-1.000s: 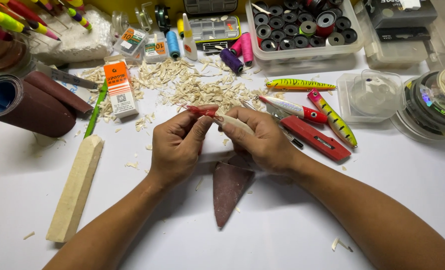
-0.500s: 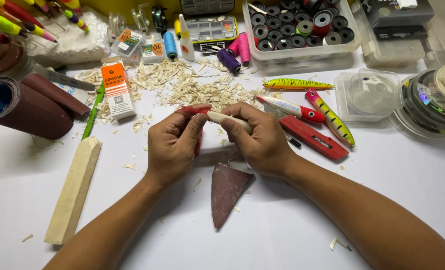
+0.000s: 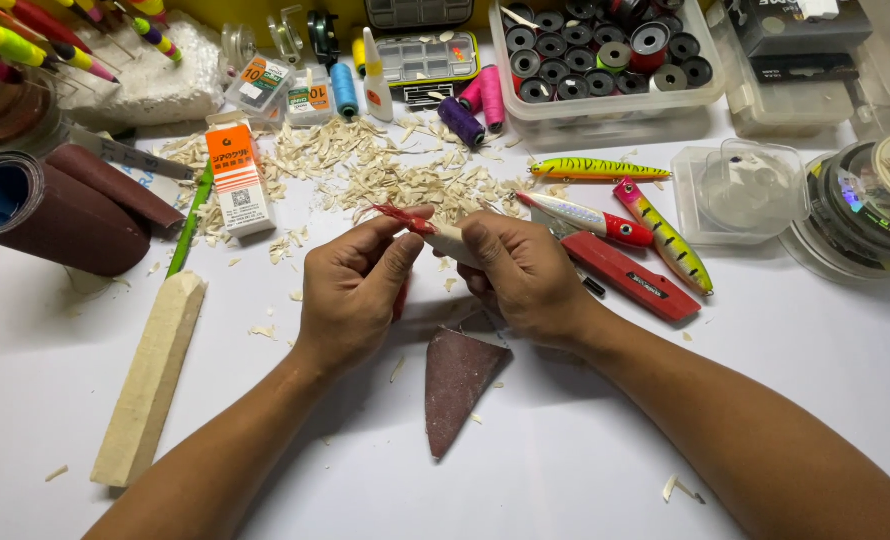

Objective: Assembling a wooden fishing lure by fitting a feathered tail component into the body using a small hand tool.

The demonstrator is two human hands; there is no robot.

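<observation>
My left hand pinches a folded scrap of red-brown sandpaper around the tip of a small pale wooden piece. My right hand grips the other end of that wooden piece; most of it is hidden in the fingers. Both hands hover above the white table, just over a triangular piece of dark red sandpaper lying flat. A heap of wood shavings lies just beyond the hands.
A long pale wood block lies at left, with rolled sandpaper and an orange box behind it. Painted fishing lures, a red utility knife, thread spools, a bin of black spools and clear containers sit at right and back.
Both hands have shifted slightly and turned the wooden piece; the sandpaper scrap now sits over its left tip, with the left fingers wrapped further around it.
</observation>
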